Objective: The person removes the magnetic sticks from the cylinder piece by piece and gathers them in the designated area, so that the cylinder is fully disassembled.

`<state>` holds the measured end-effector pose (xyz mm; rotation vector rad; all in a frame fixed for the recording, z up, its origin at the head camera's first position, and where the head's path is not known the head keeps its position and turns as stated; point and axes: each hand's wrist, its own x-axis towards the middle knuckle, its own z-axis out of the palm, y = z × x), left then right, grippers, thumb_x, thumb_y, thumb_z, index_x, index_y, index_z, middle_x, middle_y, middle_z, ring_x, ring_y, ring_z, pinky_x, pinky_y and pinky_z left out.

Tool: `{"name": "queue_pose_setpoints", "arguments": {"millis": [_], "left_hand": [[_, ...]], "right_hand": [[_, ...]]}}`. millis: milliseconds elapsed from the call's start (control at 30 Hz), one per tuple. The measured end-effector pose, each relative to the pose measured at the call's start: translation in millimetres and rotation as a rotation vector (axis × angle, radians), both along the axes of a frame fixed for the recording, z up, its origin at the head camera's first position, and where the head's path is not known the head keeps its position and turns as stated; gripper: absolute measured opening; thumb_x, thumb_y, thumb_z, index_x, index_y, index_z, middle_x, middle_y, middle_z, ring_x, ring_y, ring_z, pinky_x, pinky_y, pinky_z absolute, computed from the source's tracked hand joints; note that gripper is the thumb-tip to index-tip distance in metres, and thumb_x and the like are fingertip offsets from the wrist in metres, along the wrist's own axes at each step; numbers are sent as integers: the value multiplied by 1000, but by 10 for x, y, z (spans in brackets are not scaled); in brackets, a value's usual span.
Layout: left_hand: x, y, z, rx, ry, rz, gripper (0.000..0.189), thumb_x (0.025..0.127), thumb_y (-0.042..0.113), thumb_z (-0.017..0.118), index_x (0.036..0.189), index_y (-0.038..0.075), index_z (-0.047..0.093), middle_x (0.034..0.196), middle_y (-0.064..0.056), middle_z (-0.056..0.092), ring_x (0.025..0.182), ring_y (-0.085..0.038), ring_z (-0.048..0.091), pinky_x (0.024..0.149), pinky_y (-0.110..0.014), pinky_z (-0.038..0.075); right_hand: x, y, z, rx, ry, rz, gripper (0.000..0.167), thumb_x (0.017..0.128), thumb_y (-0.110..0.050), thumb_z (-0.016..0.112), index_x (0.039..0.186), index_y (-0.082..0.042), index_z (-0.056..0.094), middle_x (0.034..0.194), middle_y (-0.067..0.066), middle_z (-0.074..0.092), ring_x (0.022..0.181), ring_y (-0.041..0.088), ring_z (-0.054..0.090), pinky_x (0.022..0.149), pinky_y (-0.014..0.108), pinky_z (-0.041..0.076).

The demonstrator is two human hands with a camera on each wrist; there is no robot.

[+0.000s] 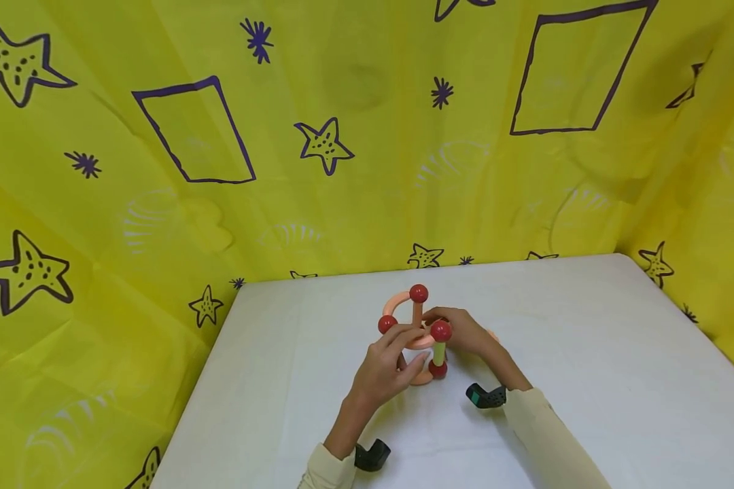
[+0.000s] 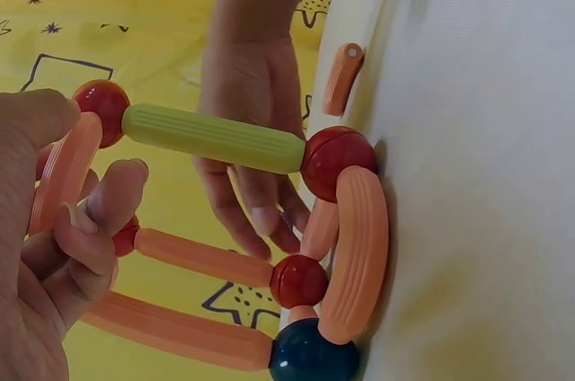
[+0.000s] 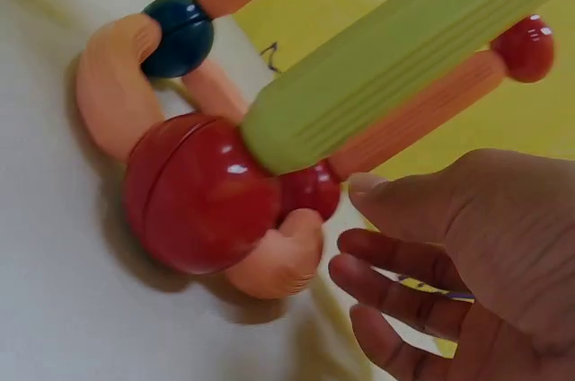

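Salmon-orange and ribbed, the curved plastic-looking rod (image 2: 67,165) at the top of the ball-and-rod structure (image 1: 439,353) sits between the thumb and bent fingers of your left hand (image 1: 382,370); its grip is closed round that rod, just beside a glossy red ball (image 2: 101,113). Your right hand (image 1: 461,331) is at the structure's other side, its grip loosely open with the fingers slightly bent. Its thumb tip lies close to a straight salmon-orange rod (image 3: 422,111); you can't tell whether they touch.

Below your left hand, a straight yellow-green ribbed rod (image 2: 214,138) joins the upper red ball to a lower red ball (image 2: 338,163). At the base you also have a dark blue ball (image 2: 314,352), with a thick curved salmon-orange rod (image 2: 359,255) near it. The structure stands on the white cloth-covered worktop (image 1: 293,380).

Farther out, a loose orange rod (image 2: 343,78) lies beyond your right hand, a pale round spot at one end. Each of your wrists carries a black device, the right one (image 1: 486,396) marked with a green patch. Purple-printed stars and four-sided outlines mark the yellow backdrop (image 1: 379,204).
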<state>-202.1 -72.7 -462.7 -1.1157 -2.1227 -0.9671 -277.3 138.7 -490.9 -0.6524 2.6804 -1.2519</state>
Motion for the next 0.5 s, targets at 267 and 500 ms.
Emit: {"name": "queue_pose_setpoints", "arguments": {"millis": [267, 500], "left_hand": [[-4, 33, -20, -13, 10, 42, 38, 82, 9, 77, 117, 7, 63, 110, -5, 64, 60, -4, 53, 57, 0, 39], [22, 52, -32, -13, 21, 92, 37, 81, 12, 79, 114, 6, 65, 107, -5, 65, 64, -7, 57, 59, 0, 40]], "right_hand": [[172, 183, 212, -112, 100, -174, 20, 97, -17, 61, 108, -2, 68, 98, 10, 72, 88, 25, 65, 75, 32, 53], [391, 232, 409, -296, 164, -71, 19, 99, -18, 57, 108, -5, 68, 98, 8, 71, 89, 11, 64, 74, 25, 53]]}}
